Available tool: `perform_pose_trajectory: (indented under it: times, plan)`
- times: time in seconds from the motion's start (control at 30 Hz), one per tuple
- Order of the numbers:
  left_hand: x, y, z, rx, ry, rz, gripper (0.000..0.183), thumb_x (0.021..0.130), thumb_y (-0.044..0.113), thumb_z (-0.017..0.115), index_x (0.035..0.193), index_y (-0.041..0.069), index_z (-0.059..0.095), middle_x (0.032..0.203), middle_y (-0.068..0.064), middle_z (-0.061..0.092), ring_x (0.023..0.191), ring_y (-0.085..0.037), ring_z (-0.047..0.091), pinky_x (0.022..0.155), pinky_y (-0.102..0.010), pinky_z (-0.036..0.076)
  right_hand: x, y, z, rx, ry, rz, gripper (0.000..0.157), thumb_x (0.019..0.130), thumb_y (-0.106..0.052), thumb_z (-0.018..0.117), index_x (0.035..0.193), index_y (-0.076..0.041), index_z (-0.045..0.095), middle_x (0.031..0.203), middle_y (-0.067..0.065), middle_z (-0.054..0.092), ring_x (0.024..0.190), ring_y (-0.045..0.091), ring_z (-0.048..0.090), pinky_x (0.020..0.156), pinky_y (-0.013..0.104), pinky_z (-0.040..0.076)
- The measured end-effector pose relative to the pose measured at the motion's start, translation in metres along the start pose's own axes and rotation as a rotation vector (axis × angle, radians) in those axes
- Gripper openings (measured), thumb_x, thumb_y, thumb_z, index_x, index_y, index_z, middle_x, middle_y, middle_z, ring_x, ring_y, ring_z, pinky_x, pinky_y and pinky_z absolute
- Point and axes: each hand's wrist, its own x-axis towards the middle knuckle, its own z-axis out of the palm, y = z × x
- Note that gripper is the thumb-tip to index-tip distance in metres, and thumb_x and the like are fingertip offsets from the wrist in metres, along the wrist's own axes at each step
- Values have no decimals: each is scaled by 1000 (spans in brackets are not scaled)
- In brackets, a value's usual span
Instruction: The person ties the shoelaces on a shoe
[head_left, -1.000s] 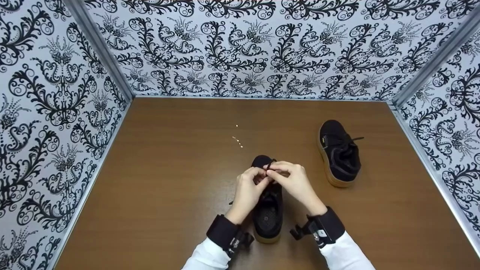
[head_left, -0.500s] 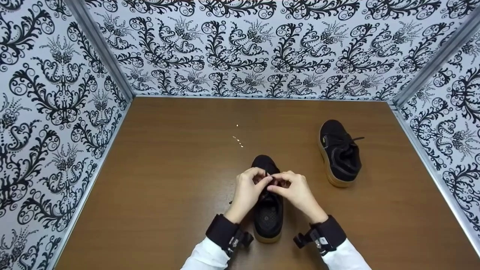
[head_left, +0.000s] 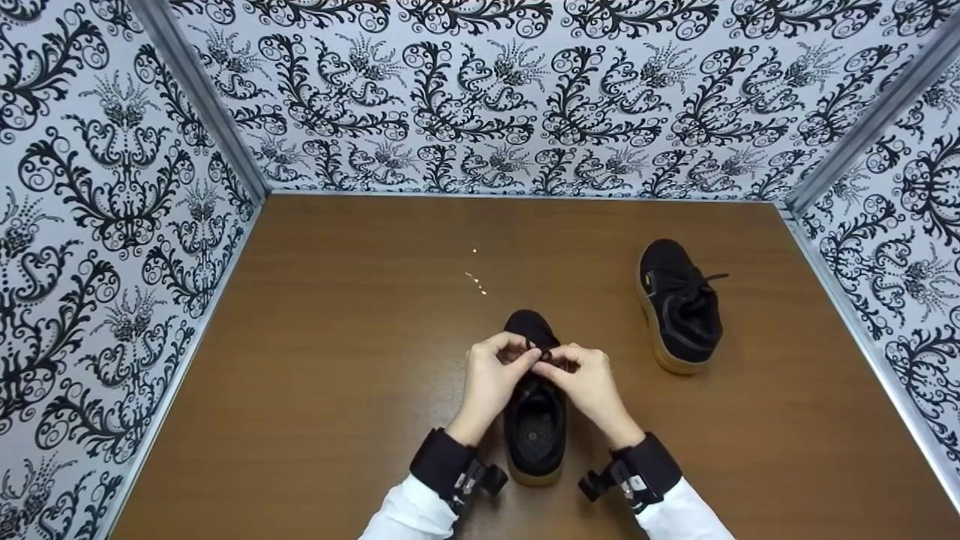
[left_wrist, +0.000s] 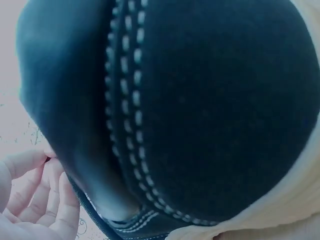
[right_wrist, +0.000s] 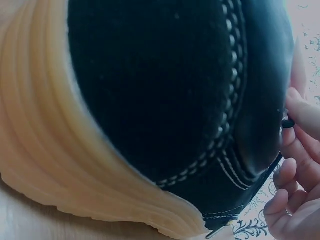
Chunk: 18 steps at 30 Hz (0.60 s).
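A black shoe (head_left: 537,439) with a tan sole stands on the table, toe pointing away, between my two hands. Above its lacing, my left hand (head_left: 489,379) pinches the black shoelace (head_left: 541,352) between thumb and forefinger. My right hand (head_left: 592,382) pinches the lace from the other side, and the fingertips of both hands nearly meet. The shoe's stitched heel (left_wrist: 215,110) fills most of the left wrist view. A dark bit of lace (right_wrist: 288,122) shows at the right fingertips in the right wrist view. How the lace is looped is too small to tell.
A second black shoe (head_left: 679,307), also tan-soled, stands to the right and farther back, its lace end sticking out sideways. Small pale marks (head_left: 476,282) dot the brown table (head_left: 337,337). Patterned walls (head_left: 480,97) enclose the back and sides.
My right hand has come back from near the toe toward the shoe's opening, with its fingertips now against the left ones. A lace end left of my left wrist is no longer visible.
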Motion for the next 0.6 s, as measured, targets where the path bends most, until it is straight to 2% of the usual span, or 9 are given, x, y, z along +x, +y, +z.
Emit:
perform_pose_trajectory:
  times: [0.1,0.2,0.43,0.6]
  plan:
    - [0,2,-1,-29,0,-34,9,81,17,75,81,9,70,77,-3,70,67,-8,63,61,-17,51,-1,-11,-2,18,-4,16,7,74,-6,79,77,-5,73,67,2,62,60,4,48,55,18,39]
    - [0,9,-5,-60,2,-71,8,81,13,74,82,6,70,80,-6,71,67,-8,63,62,-19,51,-2,-10,-3,37,-14,8,5,77,-6,76,81,-4,74,69,2,64,61,4,50,56,18,41]
    - [-1,43,-29,-157,53,-122,8,81,-1,69,82,-8,66,81,-19,69,63,-15,63,59,-20,52,-4,-10,-4,81,-28,-6,6,80,-5,73,85,-4,75,69,4,65,62,5,48,56,17,38]
    - [-1,45,-45,-218,93,-178,10,82,-2,69,82,-11,63,81,-21,68,61,-12,63,62,-26,55,-4,-10,-5,93,-42,-13,7,83,-4,70,87,-1,75,69,8,67,63,6,49,56,16,38]
